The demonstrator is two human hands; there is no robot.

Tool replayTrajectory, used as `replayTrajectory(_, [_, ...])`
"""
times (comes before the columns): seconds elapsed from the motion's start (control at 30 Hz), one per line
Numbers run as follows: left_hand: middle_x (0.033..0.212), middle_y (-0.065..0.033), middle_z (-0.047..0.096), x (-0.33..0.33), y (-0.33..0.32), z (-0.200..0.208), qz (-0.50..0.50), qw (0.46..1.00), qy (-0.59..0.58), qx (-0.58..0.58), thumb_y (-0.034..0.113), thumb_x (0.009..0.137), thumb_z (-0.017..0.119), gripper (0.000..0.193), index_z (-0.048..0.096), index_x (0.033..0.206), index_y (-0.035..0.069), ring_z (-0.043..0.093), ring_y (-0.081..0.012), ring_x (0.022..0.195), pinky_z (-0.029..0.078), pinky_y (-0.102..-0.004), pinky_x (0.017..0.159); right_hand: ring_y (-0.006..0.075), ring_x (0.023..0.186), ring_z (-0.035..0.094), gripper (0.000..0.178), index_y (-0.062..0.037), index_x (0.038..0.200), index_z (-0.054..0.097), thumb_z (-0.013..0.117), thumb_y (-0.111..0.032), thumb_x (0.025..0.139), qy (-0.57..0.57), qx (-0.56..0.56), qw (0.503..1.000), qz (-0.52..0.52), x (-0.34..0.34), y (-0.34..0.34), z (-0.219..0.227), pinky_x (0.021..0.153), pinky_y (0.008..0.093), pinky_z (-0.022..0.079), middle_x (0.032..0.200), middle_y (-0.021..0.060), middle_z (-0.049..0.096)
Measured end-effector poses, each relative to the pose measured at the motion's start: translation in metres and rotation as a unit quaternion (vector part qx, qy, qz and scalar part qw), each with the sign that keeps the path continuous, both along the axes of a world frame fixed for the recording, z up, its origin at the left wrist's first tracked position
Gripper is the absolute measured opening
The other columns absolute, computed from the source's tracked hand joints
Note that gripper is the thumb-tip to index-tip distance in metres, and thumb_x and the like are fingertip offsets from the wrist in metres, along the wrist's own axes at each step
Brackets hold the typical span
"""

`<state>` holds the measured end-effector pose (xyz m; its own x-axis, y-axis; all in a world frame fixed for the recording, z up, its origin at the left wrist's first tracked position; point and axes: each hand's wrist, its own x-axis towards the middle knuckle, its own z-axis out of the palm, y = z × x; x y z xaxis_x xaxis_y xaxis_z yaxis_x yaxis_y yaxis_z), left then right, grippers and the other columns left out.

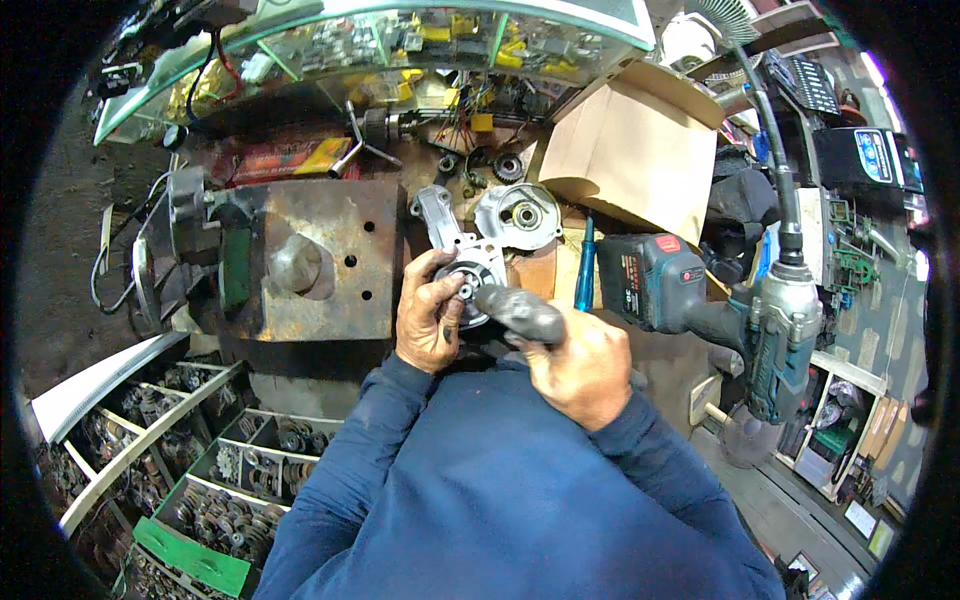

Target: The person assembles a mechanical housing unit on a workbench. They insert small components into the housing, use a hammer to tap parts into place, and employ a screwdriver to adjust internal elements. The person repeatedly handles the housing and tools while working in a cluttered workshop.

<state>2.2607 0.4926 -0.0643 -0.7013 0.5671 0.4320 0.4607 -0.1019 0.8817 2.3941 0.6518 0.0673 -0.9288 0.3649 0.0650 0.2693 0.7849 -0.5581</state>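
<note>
My left hand grips the near side of a silver cast-metal housing, thumb and fingers around its round opening with a small hub in the middle. In my right hand is a dark grey hammer, its head slightly blurred. The narrow end of the head is at the right of the hub; whether it touches, I cannot tell. Just behind lies a round silver cover with a bearing seat in its centre. A blue-handled screwdriver lies to the right.
A rusty steel block sits on the left. Right of my hands are a cordless impact wrench and an open cardboard box. A toothed gear lies at the back. Parts drawers stand lower left.
</note>
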Motion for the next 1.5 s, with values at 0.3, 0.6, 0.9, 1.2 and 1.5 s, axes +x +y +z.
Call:
replayTrajectory(0.3, [0.139,-0.0217,0.061,-0.007,0.001,0.018,-0.003,0.999,0.022,-0.035,0.020,0.088,0.084,0.036,0.067,0.119,0.008,0.053,-0.0441,0.139,0.047,-0.0501,0.112,0.0431,0.077,0.072,0.036,-0.0068,0.111,0.067,0.069,-0.041,0.099,-0.027,-0.051,0.993,-0.106,0.007,0.014,-0.007,0.067,0.0515,0.057,0.084,0.0201,0.073])
replayTrajectory(0.6, [0.139,-0.0203,0.067,-0.009,-0.005,0.056,-0.044,0.981,0.022,-0.186,0.004,0.092,0.075,0.032,0.069,0.124,0.003,0.051,-0.0416,0.145,0.043,-0.0476,0.118,0.0442,0.084,0.074,0.037,-0.0006,0.121,0.067,0.068,-0.032,0.101,0.035,-0.146,0.977,-0.150,0.017,0.028,-0.023,0.075,0.0505,0.056,0.090,0.0240,0.074])
replayTrajectory(0.9, [0.158,-0.0254,0.048,-0.036,-0.034,0.128,-0.106,0.980,-0.009,-0.171,0.018,0.088,0.082,0.078,0.046,0.155,0.001,0.043,-0.0389,0.151,0.035,-0.0456,0.124,0.0302,0.097,0.075,0.036,0.0054,0.120,0.068,0.073,-0.022,0.098,0.069,-0.231,0.955,-0.170,-0.001,0.014,-0.013,0.088,0.0411,0.056,0.106,0.0216,0.077])
replayTrajectory(1.2, [0.140,-0.0208,0.065,-0.136,-0.224,0.197,-0.284,0.932,-0.122,-0.189,0.028,0.089,0.082,0.059,0.064,0.140,0.003,0.061,-0.0352,0.133,0.045,-0.0465,0.115,0.0235,0.105,0.067,0.039,0.0013,0.122,0.060,0.076,-0.006,0.087,0.117,-0.339,0.926,-0.120,-0.001,-0.083,0.070,0.098,0.0395,0.054,0.111,0.0131,0.070])
replayTrajectory(1.5, [0.115,-0.0219,0.075,-0.179,-0.387,0.136,-0.114,0.843,-0.069,-0.522,0.037,0.086,0.076,0.047,0.074,0.120,0.005,0.071,-0.0379,0.109,0.057,-0.0462,0.096,0.0356,0.069,0.071,0.016,-0.0089,0.094,0.073,0.082,-0.013,0.082,-0.049,-0.220,0.956,0.186,-0.135,-0.221,0.063,0.062,0.0405,0.055,0.077,0.0144,0.071])
